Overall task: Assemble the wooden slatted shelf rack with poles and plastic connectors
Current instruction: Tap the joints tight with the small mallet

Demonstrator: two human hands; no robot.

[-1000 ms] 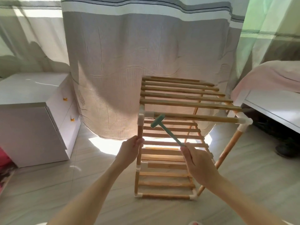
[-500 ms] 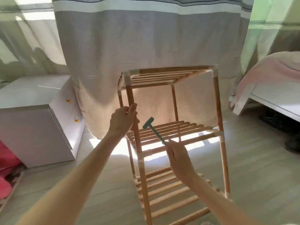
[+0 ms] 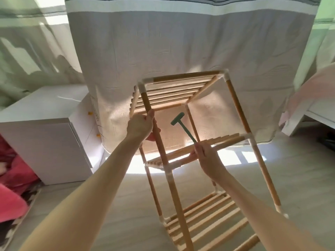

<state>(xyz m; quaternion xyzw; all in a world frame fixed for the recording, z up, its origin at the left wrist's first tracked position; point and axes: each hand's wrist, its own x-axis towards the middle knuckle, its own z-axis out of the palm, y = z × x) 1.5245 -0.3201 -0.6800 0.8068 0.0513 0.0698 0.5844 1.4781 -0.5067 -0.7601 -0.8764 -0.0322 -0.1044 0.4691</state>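
The wooden slatted rack (image 3: 235, 107) stands tilted on the floor, with three slatted shelves joined by poles and white plastic connectors (image 3: 142, 88). My left hand (image 3: 140, 125) grips the near left pole (image 3: 159, 142) just below the top shelf. My right hand (image 3: 206, 156) holds the handle of a small green plastic hammer (image 3: 178, 120), its head raised between the top and middle shelves. The bottom shelf (image 3: 208, 220) lies close to me at the lower right.
A white drawer cabinet (image 3: 45, 127) stands at the left, with pink fabric (image 3: 10, 196) on the floor beside it. A grey curtain (image 3: 181, 42) hangs behind the rack. A white bed frame (image 3: 311, 116) with pink bedding sits at the right.
The rack has gone from lying on its side to upright and tilted, and is now nearer to me. My left hand kept its grip on the pole; the hammer stayed raised.
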